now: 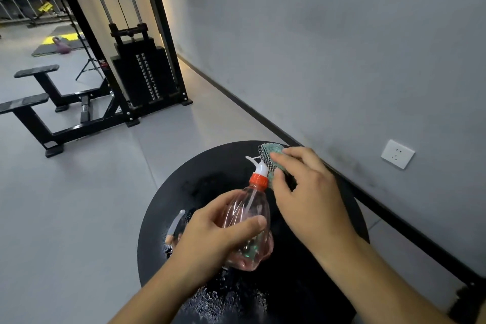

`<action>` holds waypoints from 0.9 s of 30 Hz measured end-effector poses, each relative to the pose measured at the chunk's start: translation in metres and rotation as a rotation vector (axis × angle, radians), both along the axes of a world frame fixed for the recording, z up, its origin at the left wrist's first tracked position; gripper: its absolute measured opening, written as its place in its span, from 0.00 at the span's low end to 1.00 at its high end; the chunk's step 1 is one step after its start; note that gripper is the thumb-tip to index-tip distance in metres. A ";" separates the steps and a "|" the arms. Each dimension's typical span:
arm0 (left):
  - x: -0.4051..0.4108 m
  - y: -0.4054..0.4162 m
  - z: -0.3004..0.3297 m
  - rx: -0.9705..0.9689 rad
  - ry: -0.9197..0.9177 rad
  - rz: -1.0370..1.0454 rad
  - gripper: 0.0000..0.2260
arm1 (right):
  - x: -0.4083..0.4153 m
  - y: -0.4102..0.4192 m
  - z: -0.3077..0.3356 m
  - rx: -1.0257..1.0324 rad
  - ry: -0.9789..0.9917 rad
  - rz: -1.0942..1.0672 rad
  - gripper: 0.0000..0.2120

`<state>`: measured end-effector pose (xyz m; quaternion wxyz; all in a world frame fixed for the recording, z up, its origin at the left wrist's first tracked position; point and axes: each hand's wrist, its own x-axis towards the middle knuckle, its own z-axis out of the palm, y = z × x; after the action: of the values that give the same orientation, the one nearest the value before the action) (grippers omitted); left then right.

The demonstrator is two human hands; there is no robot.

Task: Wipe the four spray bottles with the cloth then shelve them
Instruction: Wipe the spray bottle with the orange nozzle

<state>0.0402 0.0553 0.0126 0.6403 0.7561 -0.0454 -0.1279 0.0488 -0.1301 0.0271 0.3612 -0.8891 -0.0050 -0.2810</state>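
My left hand (210, 234) grips a clear pink spray bottle (248, 221) round its body, above a round black table (163, 208). The bottle has an orange collar and a white spray head, tilted away from me. My right hand (307, 192) pinches a green cloth (271, 155) with a dark mesh side, pressed against the spray head. Just left of my left hand, the grey trigger of another spray bottle (176, 223) pokes out; the rest of it is hidden behind my hand.
Water drops lie on the near part of the table top. A grey wall with a white socket (397, 154) runs along the right. A black cable weight machine (142, 71) and its benches stand on the grey floor at the left.
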 end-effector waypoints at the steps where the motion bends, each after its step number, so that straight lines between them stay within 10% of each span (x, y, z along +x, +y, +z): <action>1: 0.000 -0.001 0.000 0.005 -0.006 0.004 0.19 | -0.001 0.001 0.001 0.014 0.013 0.020 0.14; 21: 0.008 0.005 0.002 0.074 -0.050 -0.020 0.25 | 0.008 -0.010 -0.007 -0.128 -0.153 0.023 0.14; 27: 0.007 0.009 0.002 0.056 -0.045 0.002 0.18 | -0.005 0.011 -0.009 -0.143 0.078 0.262 0.21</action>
<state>0.0468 0.0646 0.0147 0.6177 0.7765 -0.0554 -0.1114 0.0436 -0.1187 0.0184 0.3304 -0.9146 -0.1269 -0.1954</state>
